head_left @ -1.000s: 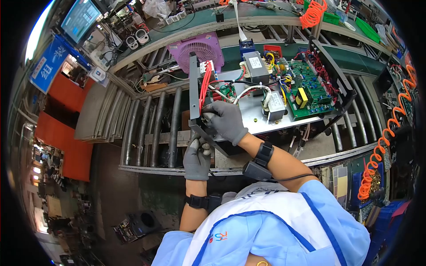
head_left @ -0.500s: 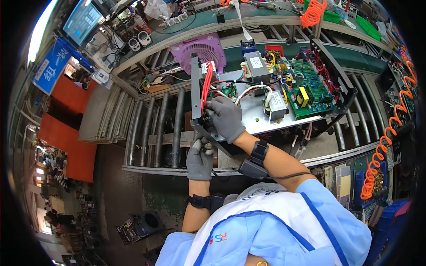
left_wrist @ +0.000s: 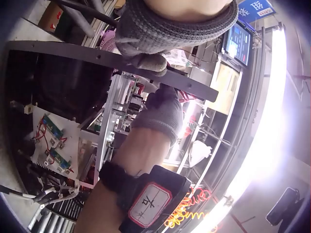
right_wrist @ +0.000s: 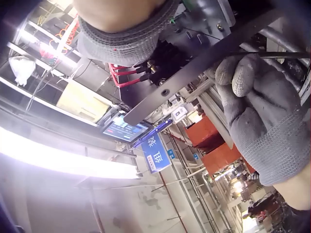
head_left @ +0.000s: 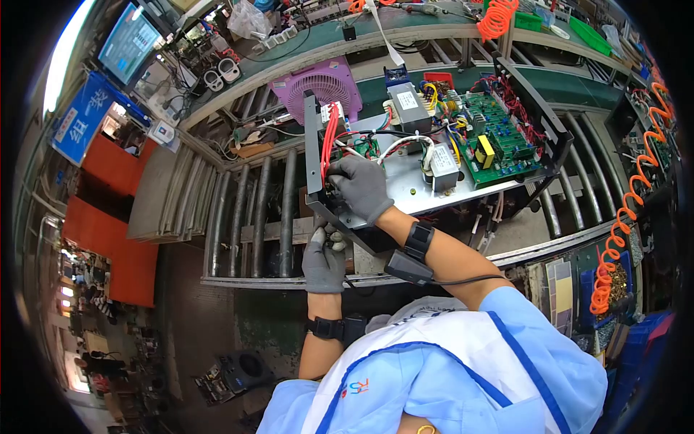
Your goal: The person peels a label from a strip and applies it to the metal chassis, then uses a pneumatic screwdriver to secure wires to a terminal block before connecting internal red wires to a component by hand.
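A dark metal panel point(head_left: 313, 152) stands upright at the left end of an open electrical chassis point(head_left: 416, 199). My gloved right hand point(head_left: 359, 189) reaches inside, behind this panel, its bent fingers at small black parts beneath red wires point(head_left: 330, 141). Those black parts point(right_wrist: 167, 63) show partly below the right glove in the right wrist view. On the panel's outer side, my gloved left hand point(head_left: 323, 262) is at the lower front corner. Two curled fingertips of the left hand point(right_wrist: 265, 119) show close to the panel in the right wrist view; I cannot tell what either hand pinches.
The chassis carries transformers point(head_left: 442, 168) and a green circuit board point(head_left: 499, 148). It stands over a roller conveyor point(head_left: 264, 210). Behind are a purple fan point(head_left: 318, 90) and a long bench point(head_left: 426, 29). Orange coiled hose point(head_left: 625, 217) hangs at right; stacked boards point(head_left: 177, 192) stand at left.
My right hand shifts slightly at the black parts inside the panel. The left hand keeps its place at the lower corner. The head view swings a little.
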The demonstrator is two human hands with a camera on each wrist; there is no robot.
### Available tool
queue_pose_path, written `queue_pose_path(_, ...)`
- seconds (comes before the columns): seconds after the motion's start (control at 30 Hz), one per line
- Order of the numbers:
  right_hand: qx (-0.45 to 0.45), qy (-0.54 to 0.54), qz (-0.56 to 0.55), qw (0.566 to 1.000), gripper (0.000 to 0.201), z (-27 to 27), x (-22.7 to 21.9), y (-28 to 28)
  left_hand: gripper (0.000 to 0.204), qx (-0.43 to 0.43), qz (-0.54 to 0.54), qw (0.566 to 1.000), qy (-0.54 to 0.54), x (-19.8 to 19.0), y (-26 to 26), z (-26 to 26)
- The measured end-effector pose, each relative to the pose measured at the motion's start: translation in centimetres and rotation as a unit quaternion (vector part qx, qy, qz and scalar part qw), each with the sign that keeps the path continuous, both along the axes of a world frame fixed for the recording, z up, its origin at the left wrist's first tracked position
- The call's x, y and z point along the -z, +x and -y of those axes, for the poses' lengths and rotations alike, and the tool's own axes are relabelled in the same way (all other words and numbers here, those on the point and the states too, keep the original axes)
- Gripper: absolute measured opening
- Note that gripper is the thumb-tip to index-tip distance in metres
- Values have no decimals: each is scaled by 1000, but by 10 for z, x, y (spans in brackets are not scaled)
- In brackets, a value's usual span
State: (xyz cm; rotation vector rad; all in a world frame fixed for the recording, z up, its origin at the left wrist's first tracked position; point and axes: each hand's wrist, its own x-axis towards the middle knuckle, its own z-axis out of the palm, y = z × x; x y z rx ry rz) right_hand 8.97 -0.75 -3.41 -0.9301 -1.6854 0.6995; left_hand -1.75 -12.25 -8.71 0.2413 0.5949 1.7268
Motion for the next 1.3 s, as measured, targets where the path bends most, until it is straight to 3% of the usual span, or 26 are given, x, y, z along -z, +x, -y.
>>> queue_pose_path(0.33, -23, 117, 32, 992, 23, 7, 11, 7, 32, -8, -19, 1000, 1, -2, 4, -1)
queue_pose_path(0.47, -61, 31, -2, 998, 25, 2, 7, 6, 26, 11, 8, 1000, 15, 0, 1, -1)
queue_pose_path(0.53, -89, -97, -49, 990, 19, -3, -1, 4, 28, 17, 10, 1000, 15, 1, 0, 3)
queue_pose_path(0.57, -89, -96, -50, 990, 19, -6, -2, 3, 26, 22, 38, 999, -8, 2, 2, 6)
queue_pose_path(0.63, -40, -55, 24, 997, 14, -10, -4, 2, 19, 24, 77, 996, -48, 6, 8, 10)
queue_pose_path(0.77, -27, -26, 31, 999, 13, -7, -3, 3, 19, 40, 52, 995, -72, 17, 21, 18)
queue_pose_path(0.8, -37, -18, 25, 999, 13, -9, -1, 3, 19, 38, 51, 995, -71, 17, 23, 18)
queue_pose_path(0.87, -48, -10, 17, 999, 14, -13, 1, 4, 17, 111, 51, 991, -51, 16, 25, 17)
queue_pose_path(0.93, -101, -31, 0, 994, 15, -18, 2, 6, 17, 108, 20, 992, -62, 4, 31, 13)
queue_pose_path(1.07, -106, -8, 5, 994, 17, -16, 3, 16, 18, 94, 14, 994, -45, -5, 40, 2)
queue_pose_path(1.13, -74, 92, -23, 993, 14, -11, 0, 24, 20, 104, 69, 992, -24, -11, 44, -2)
queue_pose_path(1.17, -75, 90, -22, 993, 14, -7, 0, 31, 20, 103, 71, 992, -25, -15, 46, -4)
queue_pose_path(1.23, -143, 91, -28, 985, 10, 8, -15, 55, 22, 100, 80, 992, -14, -21, 49, -6)
queue_pose_path(1.27, -145, 89, -24, 985, 10, 15, -21, 66, 22, 98, 85, 991, -14, -20, 49, -6)
queue_pose_path(1.3, -146, 129, 54, 979, 9, 21, -28, 77, 22, 105, 90, 990, 11, -19, 49, -7)
